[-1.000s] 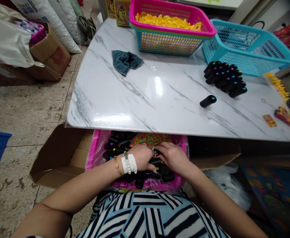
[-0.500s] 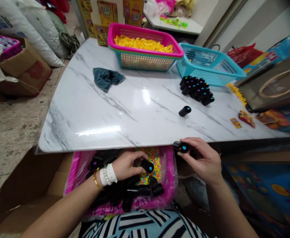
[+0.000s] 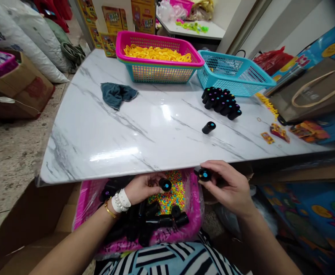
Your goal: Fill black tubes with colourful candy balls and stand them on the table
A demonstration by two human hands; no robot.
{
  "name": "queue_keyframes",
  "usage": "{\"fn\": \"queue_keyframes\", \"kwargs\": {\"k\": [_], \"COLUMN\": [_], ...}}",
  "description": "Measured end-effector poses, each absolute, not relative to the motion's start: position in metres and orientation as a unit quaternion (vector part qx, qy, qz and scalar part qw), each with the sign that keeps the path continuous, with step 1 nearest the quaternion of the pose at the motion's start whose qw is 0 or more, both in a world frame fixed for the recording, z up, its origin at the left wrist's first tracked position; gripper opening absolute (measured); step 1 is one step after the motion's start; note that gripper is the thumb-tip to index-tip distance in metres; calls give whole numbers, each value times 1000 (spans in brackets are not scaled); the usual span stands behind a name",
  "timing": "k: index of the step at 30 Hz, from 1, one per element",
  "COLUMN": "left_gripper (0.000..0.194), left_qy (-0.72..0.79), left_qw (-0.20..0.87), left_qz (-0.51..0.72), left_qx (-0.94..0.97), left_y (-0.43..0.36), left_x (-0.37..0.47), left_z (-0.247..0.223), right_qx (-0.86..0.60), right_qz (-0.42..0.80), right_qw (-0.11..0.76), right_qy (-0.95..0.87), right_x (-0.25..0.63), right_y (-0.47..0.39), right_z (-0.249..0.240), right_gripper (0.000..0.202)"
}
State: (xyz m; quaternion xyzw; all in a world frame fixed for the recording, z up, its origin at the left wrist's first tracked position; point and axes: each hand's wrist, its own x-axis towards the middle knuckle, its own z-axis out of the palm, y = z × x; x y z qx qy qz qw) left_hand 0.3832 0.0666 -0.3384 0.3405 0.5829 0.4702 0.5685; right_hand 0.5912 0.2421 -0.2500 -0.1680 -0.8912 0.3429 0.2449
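Marble-patterned table [image 3: 99,122]: its near edge is being flanked by a plastic-lined pink tub [image 3: 195,214].
Pink tub: black tubes [image 3: 166,220] and multicoloured beads [image 3: 174,194] are being contained.
Pink basket [image 3: 161,57]: yellow pieces [image 3: 156,53] are being held at the far edge.
Right hand [image 3: 230,187]: a blue-dotted tube [image 3: 204,175] is being gripped by curled fingers, just off the near edge.
Left hand [image 3: 140,189]: another blue-dotted tube [image 3: 165,185] is being pinched by bent fingers above the tub.
Tube cluster [image 3: 221,102]: being supported toward the far edge.
Lone tube [image 3: 209,127]: being supported between cluster and near edge.
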Motion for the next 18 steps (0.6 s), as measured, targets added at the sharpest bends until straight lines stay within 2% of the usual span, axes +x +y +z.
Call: {"fn": "queue_keyframes", "kwargs": {"k": [2,5,8,10,12,14,18], "left_gripper": [46,43,39,34,29,28,34], "left_qy": [609,706,775,781,779,778,754], "left_qw": [543,435,340,337,351,361,384], "left_qz": [452,395,351,341,326,319,363], "left_qx": [361,395,400,401,404,404,390], "left_y": [67,68,68,67,67,66,63], "left_x": [381,378,376,377,378,380,379], "left_z": [-338,-337,-336,-336,-336,-336,-338], "right_qx": [-118,-45,-31,-9,27,47,-1], "right_qz": [341,337,222,118,58,58,215], "right_qw": [203,109,-5,-65,-88,-89,-36], "right_qy": [-910,-934,-974,-991,-994,-993,-976], "right_x": [588,577,563,554,548,545,553], "right_y": [240,227,206,195,187,186,199], "right_z": [-251,-273,-304,-319,-326,-327,-319], "right_gripper": [35,33,28,24,24,24,28]}}
